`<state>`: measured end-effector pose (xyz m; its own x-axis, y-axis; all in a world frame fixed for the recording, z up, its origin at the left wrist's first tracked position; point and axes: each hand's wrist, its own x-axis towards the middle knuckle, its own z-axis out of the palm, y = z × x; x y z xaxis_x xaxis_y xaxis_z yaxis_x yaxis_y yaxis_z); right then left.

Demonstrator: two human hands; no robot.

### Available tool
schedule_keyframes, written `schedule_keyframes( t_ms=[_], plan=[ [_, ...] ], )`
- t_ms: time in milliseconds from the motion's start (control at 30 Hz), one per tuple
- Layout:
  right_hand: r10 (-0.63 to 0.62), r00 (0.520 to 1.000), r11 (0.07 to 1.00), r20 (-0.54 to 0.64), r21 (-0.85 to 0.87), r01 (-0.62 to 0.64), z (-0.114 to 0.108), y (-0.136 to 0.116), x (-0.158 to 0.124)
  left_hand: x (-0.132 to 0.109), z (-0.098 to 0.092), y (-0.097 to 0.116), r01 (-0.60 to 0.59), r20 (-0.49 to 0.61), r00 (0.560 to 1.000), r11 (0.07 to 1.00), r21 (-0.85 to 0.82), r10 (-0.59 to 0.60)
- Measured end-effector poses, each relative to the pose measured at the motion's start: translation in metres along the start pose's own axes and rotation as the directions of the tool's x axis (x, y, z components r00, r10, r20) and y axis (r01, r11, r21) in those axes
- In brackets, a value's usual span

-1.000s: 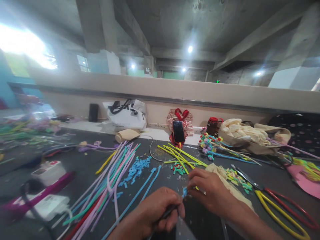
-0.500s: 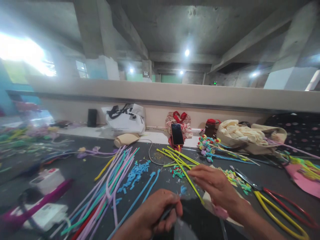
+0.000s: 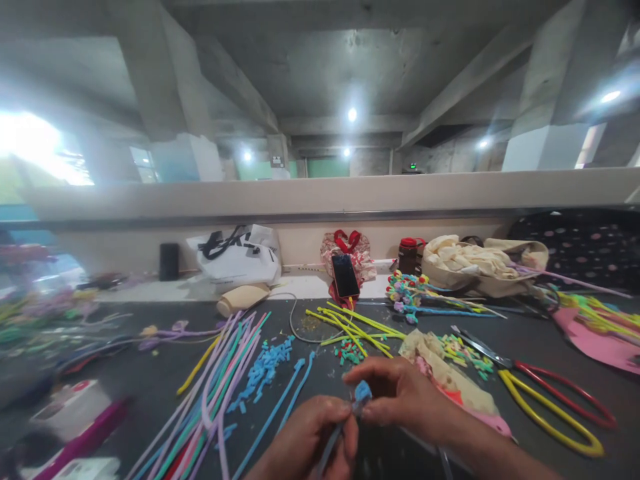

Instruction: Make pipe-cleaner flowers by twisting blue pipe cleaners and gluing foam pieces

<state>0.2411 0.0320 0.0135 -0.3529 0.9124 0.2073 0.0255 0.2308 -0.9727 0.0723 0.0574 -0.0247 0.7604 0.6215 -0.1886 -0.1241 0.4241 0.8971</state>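
My left hand [image 3: 307,437] is closed around a thin grey stem low in the middle of the view. At the stem's top sits a small blue fuzzy piece [image 3: 362,391]. My right hand [image 3: 400,399] pinches that blue piece with thumb and fingers, touching the left hand's fingertips. Both hands hover just above the dark table [image 3: 150,360].
Long coloured fuzzy sticks [image 3: 220,380] and cut blue bits [image 3: 265,360] lie to the left, yellow sticks [image 3: 350,323] ahead. Yellow- and red-handled scissors [image 3: 540,393] lie on the right. A phone [image 3: 345,275], bags, a red-lidded jar [image 3: 407,253] and small fuzzy flowers [image 3: 410,293] line the back wall.
My right hand, which had lifted away to the right, has come back and pinched the blue piece at the stem's top. The view has swung slightly to the right.
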Motion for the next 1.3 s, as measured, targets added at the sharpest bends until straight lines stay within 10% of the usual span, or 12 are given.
schedule_keyframes(
  t_ms=[467,1300],
  plan=[
    [-0.067,0.996,0.875,-0.064,-0.484,0.028,0.003,-0.001,0.002,0.002,0.008,0.011,0.03,-0.118,0.993,0.996,0.08,-0.02],
    [-0.04,0.998,0.927,-0.056,-0.375,0.016,-0.004,-0.003,0.001,-0.003,0.009,0.019,0.082,-0.179,0.981,0.996,0.045,-0.073]
  ],
)
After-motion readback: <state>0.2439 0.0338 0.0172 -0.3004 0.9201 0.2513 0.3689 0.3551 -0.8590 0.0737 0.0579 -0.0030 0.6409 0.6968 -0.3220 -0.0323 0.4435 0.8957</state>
